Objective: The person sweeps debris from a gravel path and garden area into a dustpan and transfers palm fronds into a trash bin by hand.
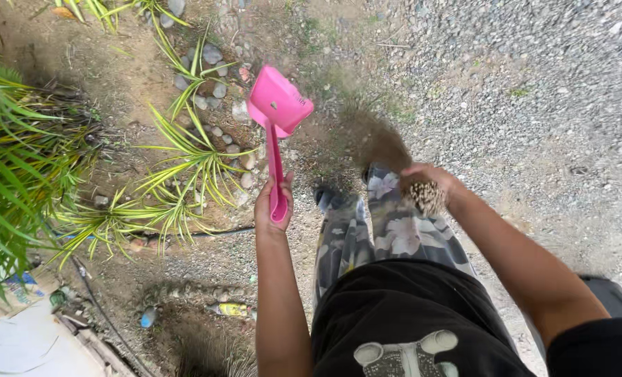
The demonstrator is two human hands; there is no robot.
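A: What's at the left?

B: The left hand (272, 206) is wrapped shut around the handle end of a pink dustpan (277, 112). Its long axis runs from the hand away toward the far side, scoop end up, beside the striped plants (185, 164).

A: And to the right?

B: The right hand (429, 183) is closed on a small broom (394, 157), its blurred bristles over the gravel (534, 105), just right of the pan.
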